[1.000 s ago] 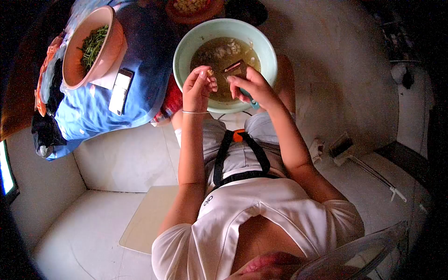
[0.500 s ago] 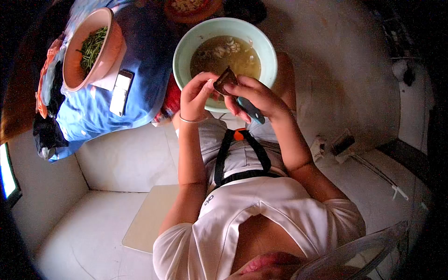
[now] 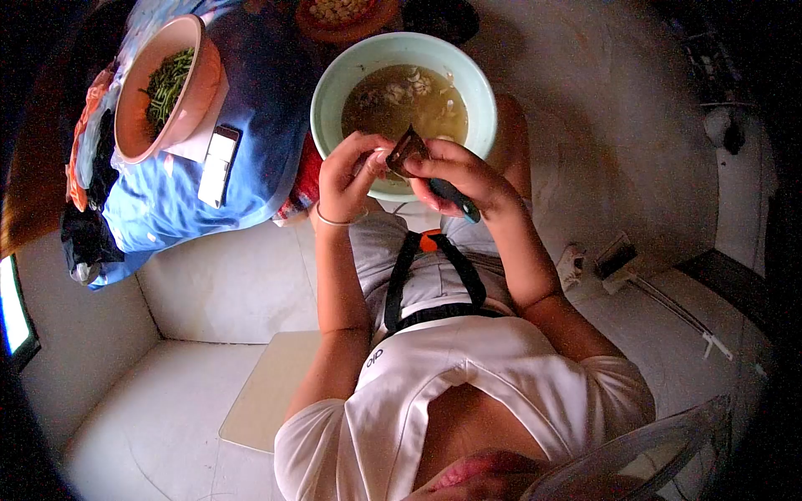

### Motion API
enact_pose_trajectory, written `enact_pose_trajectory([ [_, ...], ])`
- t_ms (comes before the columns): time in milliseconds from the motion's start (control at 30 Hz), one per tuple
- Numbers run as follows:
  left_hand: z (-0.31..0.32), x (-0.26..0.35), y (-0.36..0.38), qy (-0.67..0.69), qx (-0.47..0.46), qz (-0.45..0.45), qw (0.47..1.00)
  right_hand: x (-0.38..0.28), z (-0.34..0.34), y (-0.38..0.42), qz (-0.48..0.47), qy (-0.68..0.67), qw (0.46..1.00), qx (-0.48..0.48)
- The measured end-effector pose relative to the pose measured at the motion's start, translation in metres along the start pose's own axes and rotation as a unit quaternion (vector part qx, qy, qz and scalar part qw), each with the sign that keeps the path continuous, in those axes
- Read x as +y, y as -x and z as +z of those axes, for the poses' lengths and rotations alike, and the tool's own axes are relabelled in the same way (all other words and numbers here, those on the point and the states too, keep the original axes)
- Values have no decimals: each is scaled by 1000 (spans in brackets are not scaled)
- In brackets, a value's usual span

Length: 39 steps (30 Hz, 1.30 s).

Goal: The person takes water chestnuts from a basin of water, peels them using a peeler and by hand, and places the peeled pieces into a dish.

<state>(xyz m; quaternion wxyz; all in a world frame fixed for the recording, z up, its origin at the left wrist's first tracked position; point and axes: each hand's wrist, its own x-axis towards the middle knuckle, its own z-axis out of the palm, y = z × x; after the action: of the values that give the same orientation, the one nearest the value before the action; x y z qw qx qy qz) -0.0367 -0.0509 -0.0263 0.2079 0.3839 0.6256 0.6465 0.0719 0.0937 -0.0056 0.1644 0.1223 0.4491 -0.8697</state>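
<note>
My right hand point(image 3: 459, 175) is wrapped round a knife point(image 3: 455, 199) with a teal handle. Its broad, dark, pointed blade reaches up and left, with my thumb against it. Beside the blade, my left hand point(image 3: 351, 171) is closed in a pinch; a small pale bit shows at the fingertips, too small to name. Both hands are over the near rim of a pale green basin point(image 3: 330, 92). Cloudy yellowish water point(image 3: 376, 108) fills its lower part, with several whitish pieces point(image 3: 413, 83) in it.
To the left, a pink bowl point(image 3: 205, 71) of green vegetable pieces point(image 3: 169, 88) and a phone point(image 3: 219, 167) rest on blue cloth point(image 3: 259, 159). A reddish bowl point(image 3: 372, 25) with pale pieces stands beyond the basin. A brush-like tool point(image 3: 616, 255) lies on the right.
The knife has turned slightly in my right hand and its blade tip sits a little lower. My left hand has shifted slightly; its fingers stay pinched.
</note>
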Motion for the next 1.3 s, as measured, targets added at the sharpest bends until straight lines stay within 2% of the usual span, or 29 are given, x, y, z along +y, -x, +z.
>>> enact_pose_trajectory([
  [233,10,4,1,-4,49,16,999,8,3,0,-47,-2,999,11],
  [433,17,-4,3,71,54,19,996,5,10,5,-56,-42,997,32],
  [500,21,-5,4,181,98,-31,978,13,9,4,-53,-35,998,28],
  [633,20,0,1,163,86,-60,981,12,7,6,-61,-37,997,21],
  [733,22,-4,-1,205,92,-96,970,9,11,4,-73,-59,995,31],
  [800,25,-6,-1,350,88,-121,925,9,10,4,-72,-58,995,32],
  [900,26,-18,2,390,89,-128,908,8,8,3,-67,-49,996,35],
  [933,23,-21,1,390,90,-129,907,8,8,2,-64,-41,996,36],
  [1000,14,-26,0,323,2,-80,943,5,6,5,-53,-34,997,33],
  [1133,11,-34,2,318,-3,-53,947,11,6,5,-48,-5,998,45],
  [1200,21,-37,6,427,81,-140,890,10,10,5,-57,-12,997,57],
  [1233,24,-35,4,426,81,-137,890,9,12,5,-66,-19,995,70],
  [1300,30,-31,1,491,136,-202,836,8,11,5,-68,-12,996,64],
])
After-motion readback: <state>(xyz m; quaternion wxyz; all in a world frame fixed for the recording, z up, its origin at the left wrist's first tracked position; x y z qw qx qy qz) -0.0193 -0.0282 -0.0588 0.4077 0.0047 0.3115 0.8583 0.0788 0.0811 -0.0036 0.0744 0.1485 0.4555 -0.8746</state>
